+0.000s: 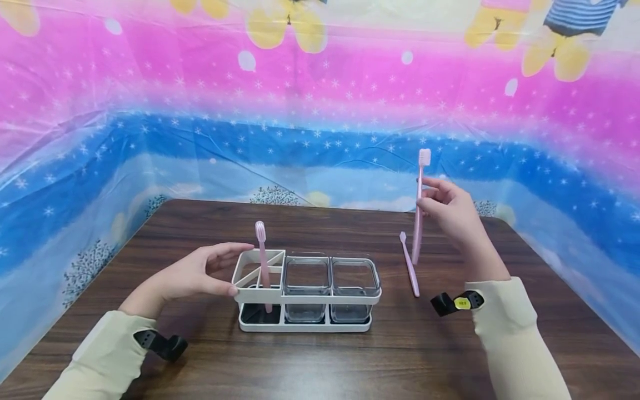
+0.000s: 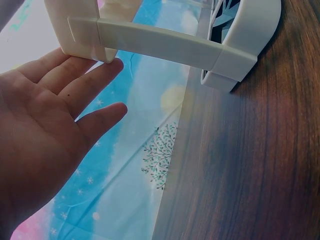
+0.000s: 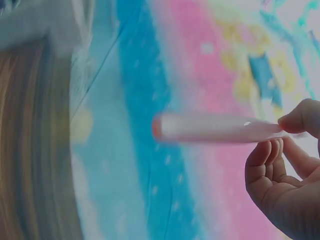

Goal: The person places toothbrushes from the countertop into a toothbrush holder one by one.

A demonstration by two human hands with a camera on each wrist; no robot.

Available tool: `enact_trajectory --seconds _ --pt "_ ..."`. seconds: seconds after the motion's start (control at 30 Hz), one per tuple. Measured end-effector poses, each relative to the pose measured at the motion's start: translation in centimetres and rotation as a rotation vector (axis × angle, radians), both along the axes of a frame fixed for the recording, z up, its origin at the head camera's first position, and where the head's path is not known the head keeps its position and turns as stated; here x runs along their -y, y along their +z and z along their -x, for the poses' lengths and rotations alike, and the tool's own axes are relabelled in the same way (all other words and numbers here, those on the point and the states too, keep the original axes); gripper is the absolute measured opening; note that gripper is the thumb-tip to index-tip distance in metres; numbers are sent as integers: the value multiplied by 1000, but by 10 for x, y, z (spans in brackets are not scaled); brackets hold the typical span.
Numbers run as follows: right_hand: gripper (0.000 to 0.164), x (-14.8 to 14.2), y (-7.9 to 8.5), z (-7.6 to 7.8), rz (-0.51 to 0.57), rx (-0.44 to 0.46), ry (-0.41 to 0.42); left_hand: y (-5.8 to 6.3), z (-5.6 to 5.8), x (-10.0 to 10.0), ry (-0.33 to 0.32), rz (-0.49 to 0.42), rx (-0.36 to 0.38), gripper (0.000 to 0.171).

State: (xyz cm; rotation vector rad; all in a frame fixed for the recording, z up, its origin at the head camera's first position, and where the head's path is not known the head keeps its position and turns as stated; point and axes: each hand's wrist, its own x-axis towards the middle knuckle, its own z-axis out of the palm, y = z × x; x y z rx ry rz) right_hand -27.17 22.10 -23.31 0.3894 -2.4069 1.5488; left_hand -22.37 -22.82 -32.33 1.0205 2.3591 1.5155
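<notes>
A white toothbrush holder (image 1: 305,299) stands on the table, with a pink toothbrush (image 1: 264,261) upright in its divided left section. At the holder's left end is my left hand (image 1: 195,275), thumb at the front corner and fingers at the back corner. The left wrist view shows this hand's fingers (image 2: 82,95) fairly straight, some touching the underside of the upper rim. Over the table at the right, my right hand (image 1: 452,214) pinches a second pink toothbrush (image 1: 419,222) between thumb and fingers, bristles up. In the right wrist view its handle (image 3: 215,128) is blurred.
Two clear square cups (image 1: 306,278) sit in the holder's middle and right sections. Another pink toothbrush (image 1: 410,266) lies on the brown wooden table (image 1: 320,366), right of the holder. A patterned pink and blue curtain (image 1: 310,133) surrounds the table's back and sides.
</notes>
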Motion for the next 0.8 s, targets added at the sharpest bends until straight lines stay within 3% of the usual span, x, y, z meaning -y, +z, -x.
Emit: enact_trajectory --seconds 0.3,0.53,0.8 --pt "42 52 17 -30 229 -66 153 -1 1 0 11 18 -17 70" --pt "36 93 15 -43 225 -89 205 1 0 0 13 15 -10 70" --pt "26 126 5 -53 294 -91 349 2 1 -2 17 10 10 71"
